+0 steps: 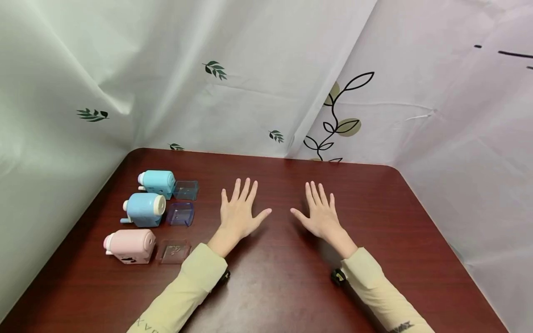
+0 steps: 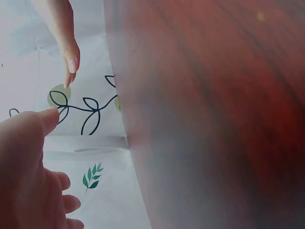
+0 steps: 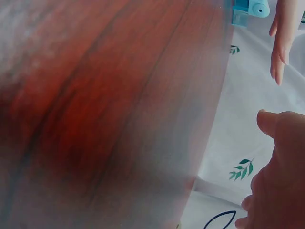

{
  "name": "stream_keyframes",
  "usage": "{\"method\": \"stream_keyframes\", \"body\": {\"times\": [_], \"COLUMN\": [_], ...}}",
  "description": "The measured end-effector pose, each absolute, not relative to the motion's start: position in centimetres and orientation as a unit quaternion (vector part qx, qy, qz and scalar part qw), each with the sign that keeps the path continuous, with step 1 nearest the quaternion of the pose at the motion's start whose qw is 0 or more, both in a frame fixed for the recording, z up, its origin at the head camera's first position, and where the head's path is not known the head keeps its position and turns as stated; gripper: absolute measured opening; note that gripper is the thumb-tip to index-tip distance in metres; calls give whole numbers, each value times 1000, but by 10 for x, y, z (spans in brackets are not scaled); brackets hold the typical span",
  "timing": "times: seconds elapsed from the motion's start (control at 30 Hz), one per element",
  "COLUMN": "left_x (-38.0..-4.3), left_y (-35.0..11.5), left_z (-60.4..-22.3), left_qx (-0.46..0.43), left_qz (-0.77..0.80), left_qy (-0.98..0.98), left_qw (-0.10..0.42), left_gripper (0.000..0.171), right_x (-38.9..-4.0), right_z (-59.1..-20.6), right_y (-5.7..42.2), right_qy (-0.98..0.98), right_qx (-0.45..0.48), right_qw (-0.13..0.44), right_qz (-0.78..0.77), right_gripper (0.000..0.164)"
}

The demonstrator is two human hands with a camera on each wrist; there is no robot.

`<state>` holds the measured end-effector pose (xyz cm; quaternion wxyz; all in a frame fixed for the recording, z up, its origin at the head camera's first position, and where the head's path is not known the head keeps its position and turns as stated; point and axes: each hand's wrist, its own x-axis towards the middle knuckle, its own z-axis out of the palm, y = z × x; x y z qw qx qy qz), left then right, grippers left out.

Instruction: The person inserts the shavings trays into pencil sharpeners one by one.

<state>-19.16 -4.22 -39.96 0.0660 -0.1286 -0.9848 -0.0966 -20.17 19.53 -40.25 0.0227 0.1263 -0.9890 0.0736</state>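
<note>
In the head view my left hand [image 1: 238, 215] hovers over the middle of the table, palm down with fingers spread. Mirroring it, my right hand [image 1: 321, 217] is also spread and holds nothing. Three crank pencil sharpeners stand in a column left of my left hand: teal [image 1: 159, 182] at the back, blue [image 1: 143, 209] in the middle, pink [image 1: 132, 245] in front. Beside each lies a see-through drawer: teal-grey [image 1: 187, 189], blue-violet [image 1: 180, 215] and pinkish [image 1: 164, 252], the last with small bits inside. The right wrist view catches part of the teal sharpener [image 3: 242, 5].
The dark red-brown wooden table [image 1: 275, 286] has rounded far corners. White curtains [image 1: 258, 101] with leaf prints hang behind it and along both sides. Dark wrist devices [image 1: 338, 277] sit under the cream sleeves [image 1: 183, 296].
</note>
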Motion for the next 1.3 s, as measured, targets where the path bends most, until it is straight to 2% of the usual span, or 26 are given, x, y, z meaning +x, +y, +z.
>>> {"method": "stream_keyframes", "body": {"times": [0.43, 0.57, 0.87, 1.1, 1.3], "left_x": [-200, -203, -209, -213, -218], "left_y": [-41, -43, -48, -53, -60], "left_z": [-388, -386, -375, -359, -347], "left_qx": [-150, -152, -177, -180, -182], "left_qz": [-104, -117, -133, -157, -154], "left_qy": [-981, -977, -966, -963, -965], "left_qw": [70, 89, 130, 128, 106], "left_gripper": [76, 72, 53, 28, 30], "right_x": [-204, -208, -219, -230, -237], "right_z": [-400, -400, -393, -376, -367], "right_y": [195, 193, 183, 168, 157], "right_qy": [-989, -984, -955, -950, -940], "right_qx": [124, 141, 160, 167, 190], "right_qw": [30, 62, 183, 210, 234], "right_qz": [69, 87, 168, 160, 158], "right_gripper": [87, 84, 55, 39, 29]}}
